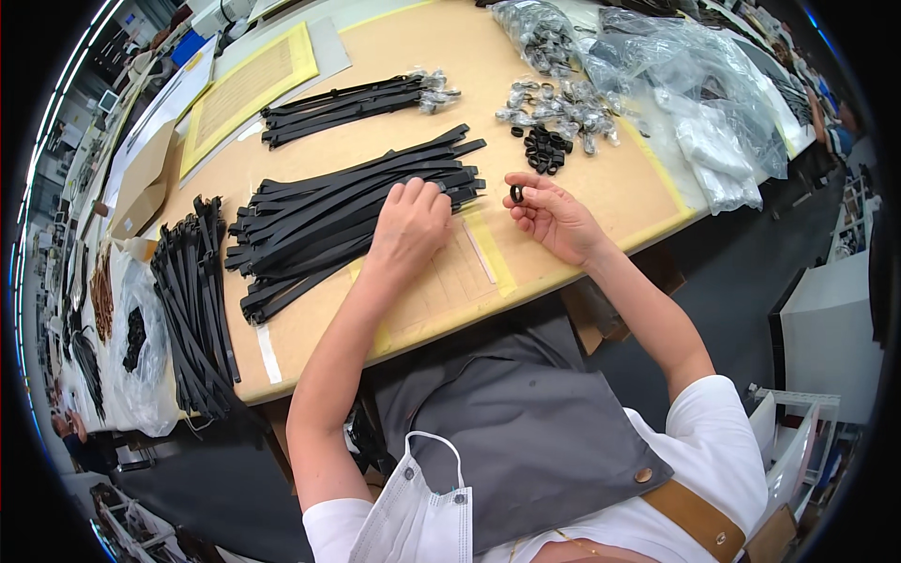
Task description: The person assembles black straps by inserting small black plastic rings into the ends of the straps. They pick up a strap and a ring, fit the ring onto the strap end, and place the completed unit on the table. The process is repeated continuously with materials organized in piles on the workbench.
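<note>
A large bundle of flat black straps [319, 206] lies across the table in front of me. My left hand [411, 223] is closed over the right part of this bundle, fingers curled down on a strap; its fingertips are partly hidden. Just to the right, above the table, my right hand [556, 220] pinches a small black loop [516, 193] between thumb and fingers. The loop is held apart from the straps. Beyond that hand sits a small heap of similar black loops [547, 148].
Small clear-wrapped pieces [563, 108] lie behind the loops, near clear plastic bags [704, 103]. A smaller strap bundle [343, 108] is farther back. More straps [192, 300] hang over the left table edge. Yellow tape [493, 253] borders a sheet near the front edge.
</note>
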{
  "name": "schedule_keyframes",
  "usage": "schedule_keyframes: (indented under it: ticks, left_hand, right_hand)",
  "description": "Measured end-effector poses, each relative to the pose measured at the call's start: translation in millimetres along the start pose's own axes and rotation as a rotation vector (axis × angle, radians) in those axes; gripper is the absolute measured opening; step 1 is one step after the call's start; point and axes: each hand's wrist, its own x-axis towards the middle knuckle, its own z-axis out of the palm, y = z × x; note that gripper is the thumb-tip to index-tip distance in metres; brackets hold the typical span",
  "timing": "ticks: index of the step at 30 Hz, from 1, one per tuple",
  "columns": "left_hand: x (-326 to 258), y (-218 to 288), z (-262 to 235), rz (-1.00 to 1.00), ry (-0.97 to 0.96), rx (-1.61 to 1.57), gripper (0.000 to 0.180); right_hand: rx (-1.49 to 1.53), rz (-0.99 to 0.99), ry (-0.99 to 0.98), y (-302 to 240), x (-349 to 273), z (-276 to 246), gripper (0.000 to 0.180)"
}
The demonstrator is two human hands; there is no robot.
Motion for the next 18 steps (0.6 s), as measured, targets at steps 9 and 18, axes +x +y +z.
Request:
schedule_keyframes:
  ticks: [9,18]
  left_hand:
    - [-28.0,25.9,-34.9,-0.420,0.026,-0.751,0.018]
    - [-19.5,32.4,-37.9,-0.429,-0.045,-0.796,0.025]
  right_hand:
    - [0.026,0.112,-0.016,7.1,-0.1,3.1,0.028]
    - [0.013,0.162,-0.034,20.6,-2.4,12.9,0.023]
